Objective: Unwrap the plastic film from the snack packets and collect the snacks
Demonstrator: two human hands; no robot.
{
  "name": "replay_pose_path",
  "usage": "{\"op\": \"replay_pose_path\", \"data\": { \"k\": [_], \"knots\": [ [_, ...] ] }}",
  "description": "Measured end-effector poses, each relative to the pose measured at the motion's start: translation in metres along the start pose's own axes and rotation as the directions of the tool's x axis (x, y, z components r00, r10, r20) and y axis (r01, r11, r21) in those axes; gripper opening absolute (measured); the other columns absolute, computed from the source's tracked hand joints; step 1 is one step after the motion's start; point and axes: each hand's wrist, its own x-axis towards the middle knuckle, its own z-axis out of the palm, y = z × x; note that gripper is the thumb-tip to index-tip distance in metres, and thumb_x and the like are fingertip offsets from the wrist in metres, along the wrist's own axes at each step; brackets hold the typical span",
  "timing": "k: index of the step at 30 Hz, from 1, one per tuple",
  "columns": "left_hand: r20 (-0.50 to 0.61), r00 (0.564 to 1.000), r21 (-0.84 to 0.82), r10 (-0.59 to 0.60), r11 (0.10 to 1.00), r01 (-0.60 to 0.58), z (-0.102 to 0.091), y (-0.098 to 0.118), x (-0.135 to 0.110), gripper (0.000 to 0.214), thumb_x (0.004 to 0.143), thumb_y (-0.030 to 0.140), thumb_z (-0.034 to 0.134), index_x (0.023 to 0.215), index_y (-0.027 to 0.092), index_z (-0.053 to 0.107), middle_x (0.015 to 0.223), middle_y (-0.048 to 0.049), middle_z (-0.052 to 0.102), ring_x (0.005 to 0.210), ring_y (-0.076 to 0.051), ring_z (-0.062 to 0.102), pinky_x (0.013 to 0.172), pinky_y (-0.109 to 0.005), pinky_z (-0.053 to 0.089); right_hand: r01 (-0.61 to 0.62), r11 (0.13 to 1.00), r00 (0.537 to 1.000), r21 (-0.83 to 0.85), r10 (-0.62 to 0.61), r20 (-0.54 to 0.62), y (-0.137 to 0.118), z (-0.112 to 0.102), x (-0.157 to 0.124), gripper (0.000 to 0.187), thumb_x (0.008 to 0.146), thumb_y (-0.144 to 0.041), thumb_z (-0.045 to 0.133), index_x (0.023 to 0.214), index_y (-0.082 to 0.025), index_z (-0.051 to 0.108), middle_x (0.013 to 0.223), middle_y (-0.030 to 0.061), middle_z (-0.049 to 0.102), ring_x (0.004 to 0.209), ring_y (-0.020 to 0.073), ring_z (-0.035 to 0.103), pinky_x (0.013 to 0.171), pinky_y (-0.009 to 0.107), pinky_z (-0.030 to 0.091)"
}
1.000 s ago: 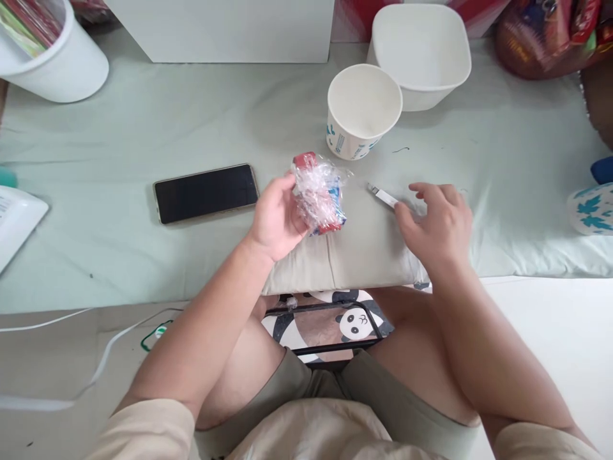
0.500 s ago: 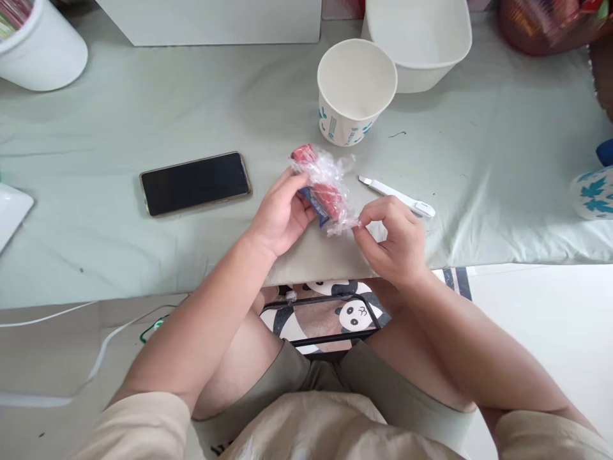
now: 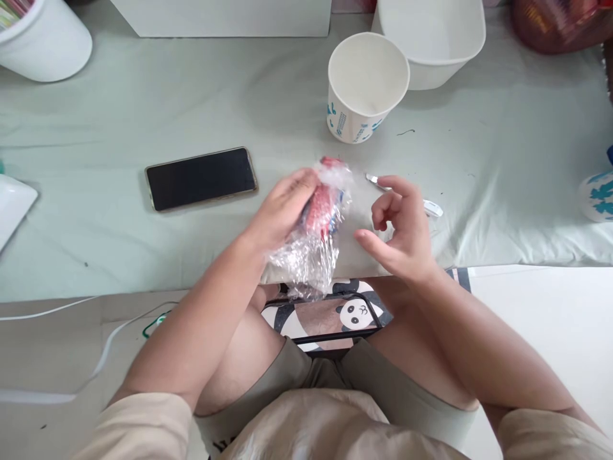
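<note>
By the near edge of the desk [image 3: 143, 249], I observe remotely my left grip [image 3: 286, 203] closed on the plastic-wrapped red-and-blue bundle [image 3: 322, 214], while my right grip [image 3: 403, 231], part-open and holding nothing, partly hides the slim white tool [image 3: 433, 208]

- no wording can be read from where you sit.
- the paper cup [image 3: 368, 76] ahead of you bears small blue print [image 3: 359, 132], too fine to make out.
- your shorts [image 3: 253, 396] show dark marks [image 3: 220, 445], partly seen, illegible.
- the white-handled tool [image 3: 433, 209] before you carries a tiny mark, unreadable.
</note>
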Motion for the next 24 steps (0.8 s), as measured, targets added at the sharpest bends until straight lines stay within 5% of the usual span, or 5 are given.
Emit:
{"op": "replay_pose_path", "data": {
  "k": [5,10,14,19,24],
  "knots": [
    [0.284,0.947,0.184,-0.149,0.978,0.098,-0.003,-0.006,-0.005,0.049,0.089,0.064,0.075,0.106,0.019,0.076,0.091,-0.0052,0.073,0.075,-0.017,0.068,0.068,-0.029,0.051,-0.244,0.968,0.968,0.059,0.247,-0.048,-0.004,0.003,0.002,0.017,0.096,-0.035,0.067,0.087,-0.021,0.067,0.053,-0.0073,0.053,0.045,0.0073,0.045,0.048,0.024,0.035],
    [0.429,0.877,0.396,-0.219,0.918,0.035,-0.012,0.001,0.0,0.071,0.073,0.052,0.092,0.132,0.023,0.065,0.113,-0.0077,0.073,0.099,-0.023,0.069,0.084,-0.032,0.052,-0.349,0.826,0.875,0.443,0.457,-0.162,0.003,0.0,0.007,0.03,0.096,-0.051,0.068,0.087,-0.024,0.059,0.054,-0.0083,0.054,0.044,0.0083,0.055,0.047,0.021,0.042],
    [0.386,0.899,0.383,-0.206,0.922,0.047,-0.011,0.0,0.0,0.079,0.075,0.041,0.091,0.14,0.028,0.048,0.111,-0.0046,0.072,0.093,-0.02,0.07,0.081,-0.031,0.051,-0.306,0.848,0.876,0.434,0.429,-0.222,0.015,-0.005,0.009,0.023,0.099,-0.051,0.062,0.104,-0.029,0.058,0.096,-0.0002,0.073,0.071,0.012,0.073,0.055,0.022,0.05],
    [0.217,0.975,0.156,-0.047,0.988,0.013,-0.001,-0.009,0.002,0.041,0.083,0.033,0.08,0.098,0.026,0.043,0.077,0.0066,0.058,0.059,-0.009,0.053,0.058,-0.022,0.04,-0.322,0.863,0.896,0.39,0.411,-0.171,0.02,0.001,0.002,0.04,0.094,-0.05,0.067,0.128,-0.036,0.051,0.133,0.0041,0.064,0.115,0.02,0.071,0.091,0.036,0.063],
    [0.188,0.974,0.14,0.125,0.978,-0.153,0.002,-0.015,0.008,0.033,0.096,0.042,0.069,0.078,0.021,0.051,0.067,0.004,0.042,0.055,-0.009,0.038,0.051,-0.024,0.03,-0.545,0.604,0.809,0.581,0.561,0.177,0.005,0.021,-0.006,0.069,0.086,-0.058,0.076,0.14,-0.038,0.039,0.135,0.0056,0.061,0.111,0.0222,0.07,0.088,0.042,0.066]
  ]
}}
